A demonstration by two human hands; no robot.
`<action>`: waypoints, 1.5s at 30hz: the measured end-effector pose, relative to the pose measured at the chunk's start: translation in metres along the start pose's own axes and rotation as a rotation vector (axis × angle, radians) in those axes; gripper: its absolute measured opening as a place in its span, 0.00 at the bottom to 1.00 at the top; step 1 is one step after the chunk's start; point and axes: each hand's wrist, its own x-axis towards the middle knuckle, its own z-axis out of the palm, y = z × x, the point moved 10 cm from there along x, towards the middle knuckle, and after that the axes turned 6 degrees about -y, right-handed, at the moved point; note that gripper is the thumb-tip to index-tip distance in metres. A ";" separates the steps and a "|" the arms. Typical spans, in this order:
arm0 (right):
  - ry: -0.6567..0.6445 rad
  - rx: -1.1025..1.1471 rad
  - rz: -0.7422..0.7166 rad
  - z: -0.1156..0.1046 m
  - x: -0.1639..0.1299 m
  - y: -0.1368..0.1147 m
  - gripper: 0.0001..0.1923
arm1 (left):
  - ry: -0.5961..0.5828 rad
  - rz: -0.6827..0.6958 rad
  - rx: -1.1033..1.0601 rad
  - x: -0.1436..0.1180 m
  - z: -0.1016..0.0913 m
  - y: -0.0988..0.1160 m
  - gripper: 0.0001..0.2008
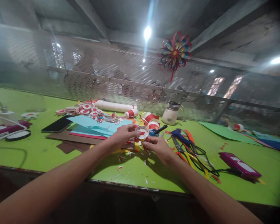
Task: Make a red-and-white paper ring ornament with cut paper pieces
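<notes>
My left hand (123, 136) and my right hand (159, 147) meet over the green table (32, 152) and together pinch a small round red-and-white paper rosette (142, 132) between the fingertips. The left hand grips its left edge, the right hand its lower right edge. Under the hands lie paper scraps and sheets of blue, red and brown paper (91, 127). Just behind the rosette stand rolls of red-and-white paper (151, 123) and a small blue pot (153, 133).
Scissors and tangled cables (189, 149) lie right of my hands, with a magenta device (240, 166) further right. A black phone (58, 125), several finished rosettes (84, 109), a white tube (114, 106) and a white jar (170, 115) sit behind. A mesh screen (130, 77) bears a paper pinwheel (175, 53).
</notes>
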 end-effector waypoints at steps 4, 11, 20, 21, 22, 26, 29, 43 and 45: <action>0.035 -0.025 -0.006 -0.004 0.000 -0.003 0.11 | 0.009 0.007 -0.005 0.000 0.001 0.002 0.18; 0.035 -0.012 0.004 -0.004 0.001 0.001 0.10 | 0.037 -0.064 -0.055 0.000 -0.002 -0.003 0.20; 0.030 -0.048 -0.038 -0.005 0.002 -0.001 0.08 | 0.009 -0.061 -0.100 0.000 0.000 -0.003 0.17; 0.033 -0.048 -0.043 -0.006 0.002 -0.001 0.08 | 0.009 -0.073 -0.109 0.000 0.000 -0.004 0.17; 0.034 -0.045 -0.046 -0.006 0.002 0.000 0.08 | 0.009 -0.084 -0.120 0.000 0.000 -0.004 0.17; 0.034 -0.046 -0.051 -0.007 0.003 0.001 0.09 | 0.010 -0.071 -0.162 0.001 0.000 -0.005 0.16; 0.054 -0.053 -0.049 -0.009 0.003 0.002 0.10 | -0.006 -0.064 -0.163 0.002 0.001 -0.005 0.16; 0.057 -0.035 -0.023 -0.008 0.002 0.003 0.09 | -0.005 -0.063 -0.164 0.002 0.003 -0.001 0.16; 0.062 -0.046 -0.023 -0.008 0.002 0.003 0.08 | -0.006 -0.052 -0.172 0.004 0.001 -0.003 0.15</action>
